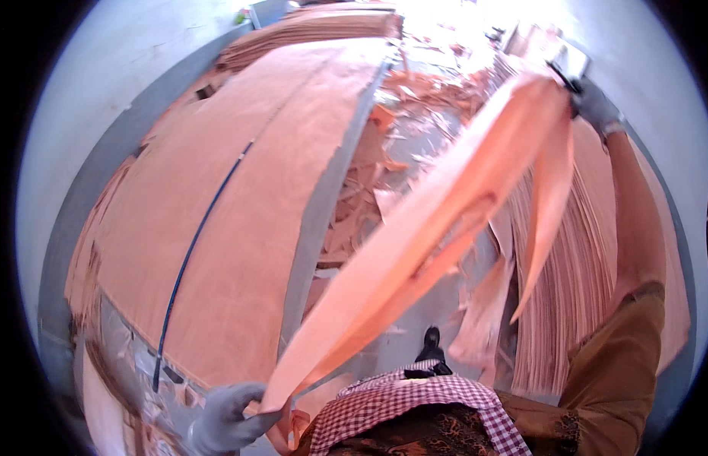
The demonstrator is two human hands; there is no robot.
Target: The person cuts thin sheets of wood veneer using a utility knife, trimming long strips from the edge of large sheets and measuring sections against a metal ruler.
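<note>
One wood sheet [422,220], apparently stretched against sagging, joins left hand [231,416], fingers clamped on it, and right hand [597,106], fingers round a dark tool [574,86].

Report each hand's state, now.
Left hand: closed, gripping the near end of the thin wood sheet.
Right hand: closed, holding a dark tool at the sheet's far end; its grip on the sheet is unclear.

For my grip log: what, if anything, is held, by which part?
A veneer sheet: left hand grips its near end; right hand, with a dark object, is at the far end, grip unclear.
</note>
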